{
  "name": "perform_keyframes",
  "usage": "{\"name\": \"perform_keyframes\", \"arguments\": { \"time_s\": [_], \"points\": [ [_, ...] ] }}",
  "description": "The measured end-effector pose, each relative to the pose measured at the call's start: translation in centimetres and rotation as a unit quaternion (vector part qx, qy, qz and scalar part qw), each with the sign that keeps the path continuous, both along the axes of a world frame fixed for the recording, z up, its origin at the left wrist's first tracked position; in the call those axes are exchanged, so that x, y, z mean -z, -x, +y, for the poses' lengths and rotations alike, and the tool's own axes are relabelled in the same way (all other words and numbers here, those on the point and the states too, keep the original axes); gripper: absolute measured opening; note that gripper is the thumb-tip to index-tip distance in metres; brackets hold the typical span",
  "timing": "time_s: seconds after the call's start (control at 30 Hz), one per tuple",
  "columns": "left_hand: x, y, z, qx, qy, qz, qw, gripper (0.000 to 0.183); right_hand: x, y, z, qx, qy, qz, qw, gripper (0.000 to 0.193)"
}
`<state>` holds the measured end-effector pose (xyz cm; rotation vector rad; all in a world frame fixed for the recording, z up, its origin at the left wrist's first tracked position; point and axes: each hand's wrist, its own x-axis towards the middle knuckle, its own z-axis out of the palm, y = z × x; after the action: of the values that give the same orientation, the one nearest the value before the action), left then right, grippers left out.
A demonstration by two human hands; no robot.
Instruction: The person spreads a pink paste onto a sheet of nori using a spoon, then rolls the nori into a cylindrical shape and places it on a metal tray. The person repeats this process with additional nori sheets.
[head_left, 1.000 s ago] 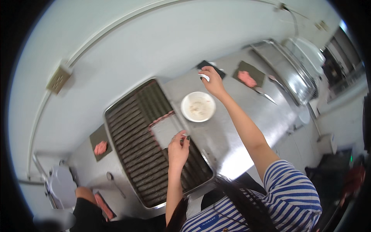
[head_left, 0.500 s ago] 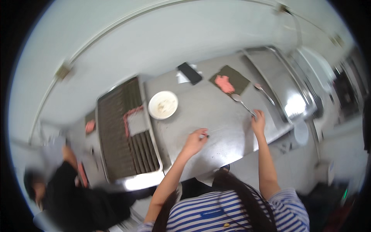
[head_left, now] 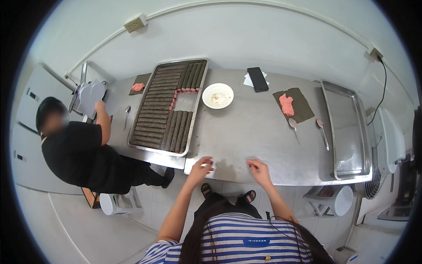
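Both my hands are over the front edge of the steel table (head_left: pixel 263 141). My left hand (head_left: pixel 200 171) has its fingers curled in, with a dark speck at the tips too small to name. My right hand (head_left: pixel 259 170) is pinched, and whatever it may hold is hidden or tiny. Farther right lies a dark green seaweed sheet (head_left: pixel 301 104) with a lump of pink paste (head_left: pixel 286 104) on it. A spoon (head_left: pixel 294 130) rests against the sheet's near edge, and a second spoon with pink paste (head_left: pixel 323 134) lies beside it, apart from my hands.
Left stands a metal tray (head_left: pixel 189 141) of dark seaweed rolls (head_left: pixel 151 108). A white bowl (head_left: pixel 218 96), a black phone (head_left: pixel 257 79) and another metal tray (head_left: pixel 351 152) are on the table. A co-worker in black (head_left: pixel 83 154) works at the left beside a slicing machine (head_left: pixel 90 96).
My right hand has left the spoon's handle and come left to the front edge. My left hand is also nearer that edge. The whole view has turned.
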<state>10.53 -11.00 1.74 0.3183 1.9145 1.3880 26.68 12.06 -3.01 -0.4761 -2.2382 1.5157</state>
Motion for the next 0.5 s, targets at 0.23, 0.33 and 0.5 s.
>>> {"name": "perform_keyframes", "arguments": {
  "time_s": [0.23, 0.33, 0.5],
  "points": [
    [4.2, 6.9, -9.2, -0.474, -0.200, -0.109, 0.851, 0.045, 0.2, 6.6, -5.8, -0.105, 0.007, -0.053, 0.993, 0.028],
    [4.4, 10.0, -10.5, -0.477, -0.265, -0.121, 0.829, 0.030, 1.0, 10.5, -5.4, -0.091, 0.003, -0.037, 0.995, 0.027],
    [6.4, 13.7, -10.8, -0.442, -0.235, -0.145, 0.853, 0.016, -0.9, 17.8, -3.2, -0.041, 0.029, -0.038, 0.998, 0.027]
  ]
}}
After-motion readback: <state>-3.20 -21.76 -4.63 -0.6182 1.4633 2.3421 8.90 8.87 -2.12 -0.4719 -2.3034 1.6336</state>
